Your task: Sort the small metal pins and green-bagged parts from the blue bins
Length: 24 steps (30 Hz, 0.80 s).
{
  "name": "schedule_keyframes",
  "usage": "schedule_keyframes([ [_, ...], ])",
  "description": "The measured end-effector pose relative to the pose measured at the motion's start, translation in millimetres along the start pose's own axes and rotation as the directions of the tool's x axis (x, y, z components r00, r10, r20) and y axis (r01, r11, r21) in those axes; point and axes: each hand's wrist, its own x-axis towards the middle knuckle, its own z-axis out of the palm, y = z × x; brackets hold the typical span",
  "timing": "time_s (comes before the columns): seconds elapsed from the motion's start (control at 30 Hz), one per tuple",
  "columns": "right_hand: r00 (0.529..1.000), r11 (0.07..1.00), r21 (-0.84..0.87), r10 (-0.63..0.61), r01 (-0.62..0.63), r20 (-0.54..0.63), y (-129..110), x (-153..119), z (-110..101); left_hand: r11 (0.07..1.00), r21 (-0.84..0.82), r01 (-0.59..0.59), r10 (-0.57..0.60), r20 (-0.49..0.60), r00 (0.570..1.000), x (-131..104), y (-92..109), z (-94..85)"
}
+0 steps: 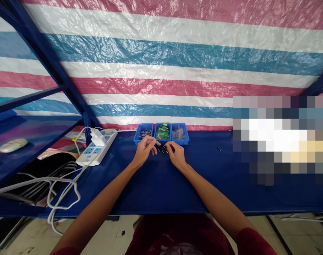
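My left hand (146, 148) is just in front of the left blue bin (136, 138), thumb and index finger together at a tiny item too small to name. My right hand (176, 153) is opposite, its thumb and fingertips pinched beside a small pile of dark, thin pieces (165, 149) on the blue table. The left bin holds small dark and silvery pieces (145, 133). In the middle bin lie green packets (162, 131). Clear plastic bags (178, 133) fill the right bin (187, 137).
A white power strip (97, 148) with a plugged-in adapter (98, 138) and loose cables (77, 191) occupies the table's left. One dark piece (219, 148) lies to the right. Behind the blue table (161, 187) hangs a striped sheet (161, 85). The far right is pixelated.
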Motion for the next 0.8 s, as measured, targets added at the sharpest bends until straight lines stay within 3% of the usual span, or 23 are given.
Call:
schedule_keyframes([
  [0.1, 1.000, 1.000, 0.005, -0.006, 0.006, -0.004, -1.5, 0.2, -0.9, 0.986, 0.162, -0.038, 0.037, 0.008, 0.999, 0.6, 0.0, -2.7],
  [0.2, 1.000, 1.000, 0.005, -0.001, 0.001, -0.004, -2.4, 0.4, -1.6, 0.904, 0.405, -0.136, 0.119, 0.066, 0.991, 1.7, 0.1, -5.6],
  [0.27, 1.000, 1.000, 0.001, 0.005, -0.005, -0.002, -2.4, 0.5, -1.8, 0.860, 0.477, -0.181, 0.154, 0.096, 0.983, 2.2, -0.5, -6.6],
  [0.53, 1.000, 1.000, -0.003, 0.008, -0.008, -0.006, -2.0, 0.8, -1.4, 0.938, 0.339, -0.069, 0.067, 0.017, 0.998, 3.0, -6.5, -7.5],
  [0.8, 1.000, 0.999, 0.043, 0.012, -0.013, 0.023, -2.1, 0.2, -0.1, 0.963, 0.260, -0.068, 0.050, 0.074, 0.996, 4.4, -8.3, -7.6],
])
